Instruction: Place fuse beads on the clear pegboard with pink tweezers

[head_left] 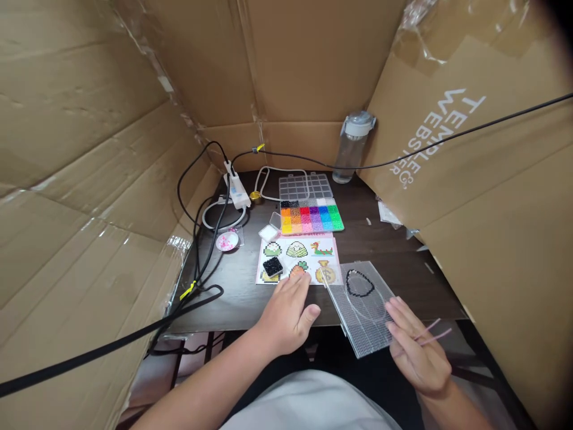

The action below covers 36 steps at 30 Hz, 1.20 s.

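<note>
Left hand [289, 313]: fingers were held straight and together, thumb apart, with nothing seen grasped; the fingertips were placed over the near edge of the pattern sheet [287, 260]. Right hand [418, 352]: fingers were extended, slightly parted, at the pegboard's [358, 334] right edge, with pink tweezers [441, 337] apparently tucked among them; firm contact with the board could not be confirmed. The clear pegboard was positioned partly beyond the desk's [394, 251] near edge, a loop of black beads [359, 294] being set on its far half. Judged: level, slow handling was called for, lest beads be jolted loose; the overhang was best supported. Farther off, an open multicoloured bead box [313, 231] was noted.
</note>
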{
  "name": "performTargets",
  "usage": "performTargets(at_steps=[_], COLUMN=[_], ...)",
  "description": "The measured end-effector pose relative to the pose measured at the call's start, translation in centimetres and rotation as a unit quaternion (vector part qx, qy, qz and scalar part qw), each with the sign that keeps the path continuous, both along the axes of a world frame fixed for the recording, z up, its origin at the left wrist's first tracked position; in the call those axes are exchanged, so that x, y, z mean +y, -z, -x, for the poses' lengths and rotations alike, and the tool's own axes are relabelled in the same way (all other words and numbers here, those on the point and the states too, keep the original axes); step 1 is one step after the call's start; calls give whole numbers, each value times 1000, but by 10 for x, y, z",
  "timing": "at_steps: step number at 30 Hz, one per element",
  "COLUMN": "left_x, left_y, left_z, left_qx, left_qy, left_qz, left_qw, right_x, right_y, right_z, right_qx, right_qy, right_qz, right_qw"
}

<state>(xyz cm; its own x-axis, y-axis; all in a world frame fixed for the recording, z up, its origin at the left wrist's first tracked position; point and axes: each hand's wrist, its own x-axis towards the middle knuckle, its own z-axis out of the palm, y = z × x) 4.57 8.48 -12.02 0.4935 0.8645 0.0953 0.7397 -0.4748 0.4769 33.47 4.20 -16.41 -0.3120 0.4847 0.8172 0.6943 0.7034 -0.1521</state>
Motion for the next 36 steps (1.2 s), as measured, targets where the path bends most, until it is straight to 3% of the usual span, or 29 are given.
performTargets(at_steps=[7, 14, 22, 29, 36], left_x=[-14, 14, 28, 39, 41], left_y=[-1, 8, 20, 31, 32], left_z=[-6, -15, -24, -28, -31], left_qx=[-10, -22, -5, 14, 21], left_qy=[-1, -37, -19, -49, -57], left_qz=[-12, -64, -98, -107, -123], left_qw=[1000, 997, 995, 993, 991], right_x=[18, 27, 28, 28, 29], right_y=[11, 22, 21, 24, 23], right_z=[-6, -14, -12, -13, -11], right_qx=[12, 39, 52, 67, 70], right_qy=[101, 168, 159, 157, 165], right_qz=[-21, -17, -15, -7, -21], right_qw=[995, 985, 986, 985, 984])
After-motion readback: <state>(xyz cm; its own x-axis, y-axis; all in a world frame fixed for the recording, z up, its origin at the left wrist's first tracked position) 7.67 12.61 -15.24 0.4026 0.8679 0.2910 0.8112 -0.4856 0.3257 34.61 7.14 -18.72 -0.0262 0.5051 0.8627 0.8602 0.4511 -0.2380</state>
